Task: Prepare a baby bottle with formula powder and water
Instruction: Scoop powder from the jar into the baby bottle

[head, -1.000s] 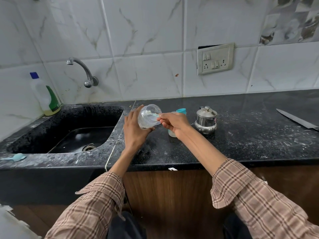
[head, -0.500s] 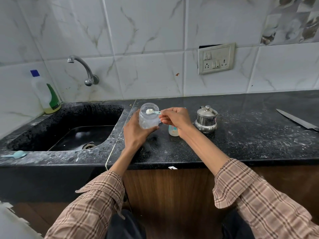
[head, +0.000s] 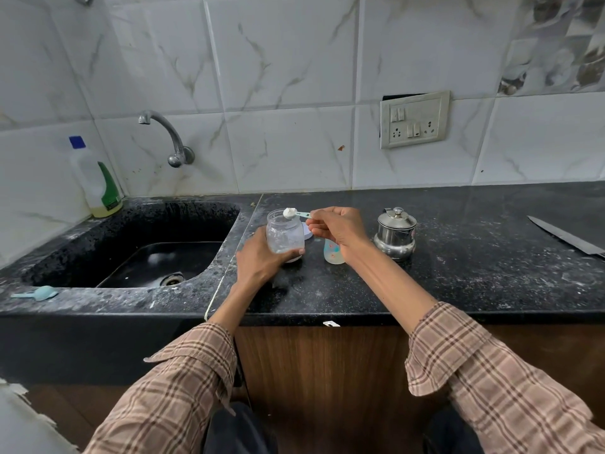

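loaded scoop [head: 290,213] sits level over the mouth of the clear jar [head: 284,235], handle running right into right hand [head: 339,229], fingers pinched on it. baby bottle [head: 333,252] stands on the tabletop [head: 458,273] just right of the jar, under that hand. left hand [head: 262,260] wraps the jar, upright.

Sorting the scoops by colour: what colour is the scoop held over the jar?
Pale teal scoop, heaped with white powder, seen in the head view.
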